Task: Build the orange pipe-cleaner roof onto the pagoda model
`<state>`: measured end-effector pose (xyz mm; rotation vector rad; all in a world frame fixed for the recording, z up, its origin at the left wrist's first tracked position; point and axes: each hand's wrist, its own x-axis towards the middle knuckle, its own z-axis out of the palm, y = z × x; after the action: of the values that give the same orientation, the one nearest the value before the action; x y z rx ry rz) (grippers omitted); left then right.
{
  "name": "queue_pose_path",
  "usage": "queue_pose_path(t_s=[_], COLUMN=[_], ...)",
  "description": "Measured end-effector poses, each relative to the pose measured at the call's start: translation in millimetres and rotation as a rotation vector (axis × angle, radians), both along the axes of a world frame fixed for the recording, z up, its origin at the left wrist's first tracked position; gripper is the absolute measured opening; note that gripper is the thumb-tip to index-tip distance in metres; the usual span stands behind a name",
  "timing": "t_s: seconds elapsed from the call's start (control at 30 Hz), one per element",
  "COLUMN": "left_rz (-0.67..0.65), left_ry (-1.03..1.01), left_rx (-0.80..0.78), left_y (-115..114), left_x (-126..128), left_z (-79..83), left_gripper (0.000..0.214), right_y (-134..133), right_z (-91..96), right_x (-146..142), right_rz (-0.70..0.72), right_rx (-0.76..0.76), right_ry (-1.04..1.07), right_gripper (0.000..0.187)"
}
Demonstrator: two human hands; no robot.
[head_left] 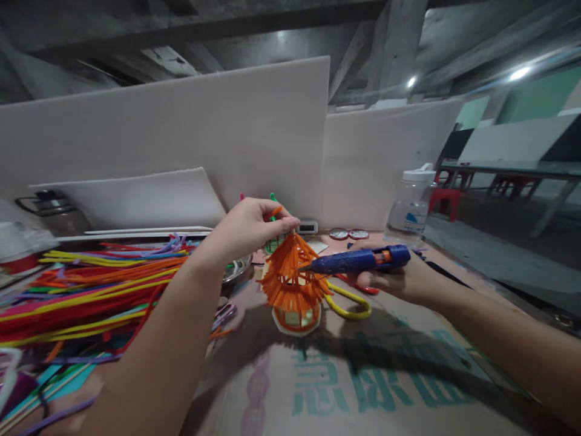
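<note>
A small pavilion model (295,297) of orange pipe cleaners, with a two-tiered shaggy roof, stands upright on a pale many-sided base. My left hand (261,227) is closed at the roof's peak, pinching its tip between thumb and fingers. A short orange pipe-cleaner end (276,211) shows by those fingers. In my right hand (385,280) is a blue glue gun (358,260). Its nozzle points left and reaches the gap between the roof tiers; whether it touches is unclear. Behind my left hand, a green pipe-cleaner piece (272,243) is partly hidden.
Many coloured pipe cleaners (104,284) lie at left. Beside the model are scissors with purple handles (224,313), a metal bowl (238,269) and a yellow loop (351,313). A water bottle (411,206) stands back right. Printed cardboard (254,375) covers the table; white boards (254,133) rise behind.
</note>
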<state>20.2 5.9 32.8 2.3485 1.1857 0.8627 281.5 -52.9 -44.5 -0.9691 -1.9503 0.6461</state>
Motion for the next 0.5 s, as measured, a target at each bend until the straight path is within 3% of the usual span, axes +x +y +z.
queue_pose_path(t_s=[0.17, 0.5], left_rz=[0.011, 0.016], left_ry=[0.004, 0.006], left_rx=[0.001, 0.013], left_y=[-2.8, -4.2], left_x=[1.8, 2.5], left_z=[2.2, 2.4], left_gripper=[0.035, 0.035], right_y=[-0.6, 2.5], right_z=[1.1, -4.5], right_x=[1.1, 2.4], right_rz=[0.092, 0.040], right_rx=[-0.050, 0.059], right_ry=[0.030, 0.031], right_gripper=[0.046, 0.047])
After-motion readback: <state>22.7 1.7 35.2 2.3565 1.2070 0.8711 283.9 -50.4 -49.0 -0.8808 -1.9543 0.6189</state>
